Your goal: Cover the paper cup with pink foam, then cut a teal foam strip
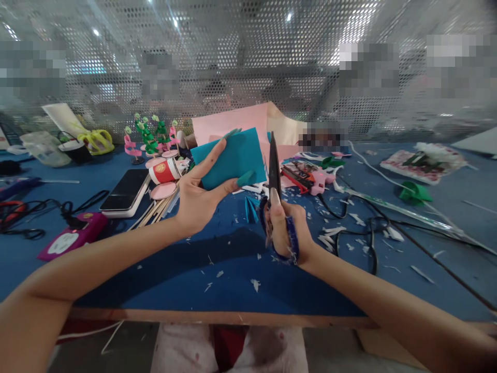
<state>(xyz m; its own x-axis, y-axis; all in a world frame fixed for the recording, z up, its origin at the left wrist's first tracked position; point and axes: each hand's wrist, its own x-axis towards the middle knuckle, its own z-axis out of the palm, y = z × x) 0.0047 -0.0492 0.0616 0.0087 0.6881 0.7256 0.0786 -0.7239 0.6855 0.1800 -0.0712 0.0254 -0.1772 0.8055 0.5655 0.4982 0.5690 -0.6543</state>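
My left hand pinches a folded piece of bright blue paper above the table, thumb on its near face and fingers along the upper edge. Close to the paper's right edge, my right hand grips scissors with dark blades and blue handles. The blades point upward and look closed or nearly so. Whether they touch the paper I cannot tell. Small blue folded paper pieces lie on the table below, between the two hands.
Paper scraps litter the blue table. Left are a phone, a purple power strip, wooden sticks and green and pink paper plants. Behind stands pink paper. Black cables and a pink glue gun lie right.
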